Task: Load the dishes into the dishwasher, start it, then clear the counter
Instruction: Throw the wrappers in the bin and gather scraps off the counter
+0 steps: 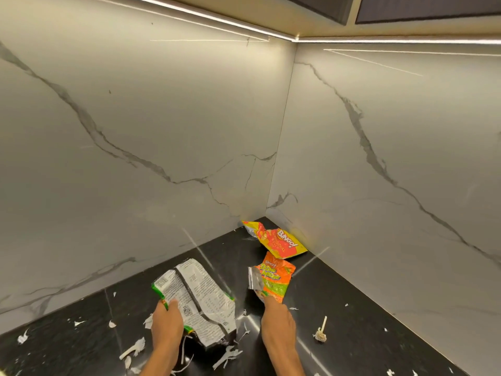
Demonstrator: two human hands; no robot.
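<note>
1. The black counter is strewn with white scraps.
2. A white-and-green wrapper is gripped at its edge by the left hand.
3. A yellow packet is left in the corner.
4. An orange packet is pinched at its lower end by the right hand.

Colours on the black counter
We noted a yellow-and-red packet, an orange-and-green packet and a green-edged white wrapper on it; grey-veined white walls behind it.
</note>
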